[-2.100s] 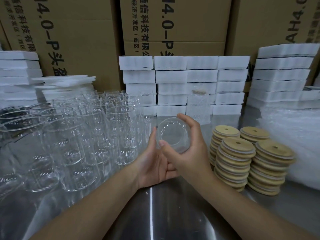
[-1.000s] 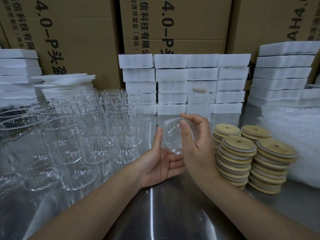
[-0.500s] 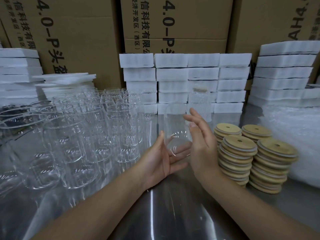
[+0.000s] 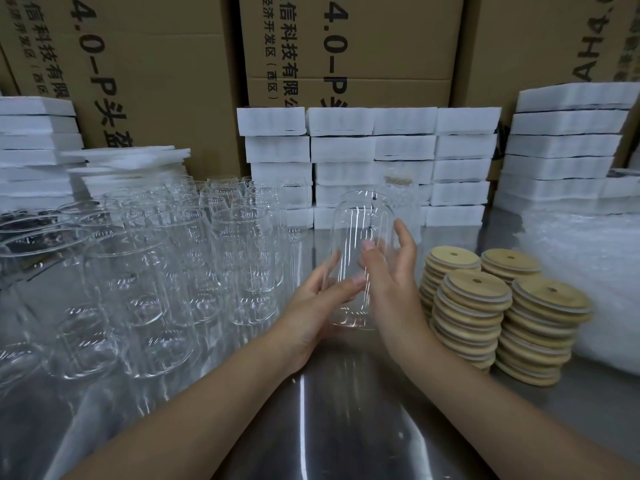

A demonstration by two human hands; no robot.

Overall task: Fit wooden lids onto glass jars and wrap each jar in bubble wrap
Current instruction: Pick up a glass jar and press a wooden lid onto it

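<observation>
A clear glass jar (image 4: 360,237) stands upright at the middle of the steel table, mouth up and without a lid. My left hand (image 4: 311,303) holds its lower part, thumb in front and fingers behind the glass. My right hand (image 4: 391,275) touches the jar's right side with its fingers spread and nearly straight. Just right of my right hand are several stacks of round wooden lids (image 4: 474,289), each lid with a small hole. A pile of bubble wrap (image 4: 588,268) lies at the far right.
Several empty glass jars (image 4: 166,258) crowd the left half of the steel table (image 4: 311,427). Stacks of white foam pads (image 4: 370,150) line the back, with cardboard boxes (image 4: 349,43) behind them. A bubble-wrapped jar (image 4: 401,195) stands by the foam.
The jar went from lying tilted with its base towards me to standing upright. My right hand loosened from gripping it to straight fingers beside it, while my left hand closed round its lower part.
</observation>
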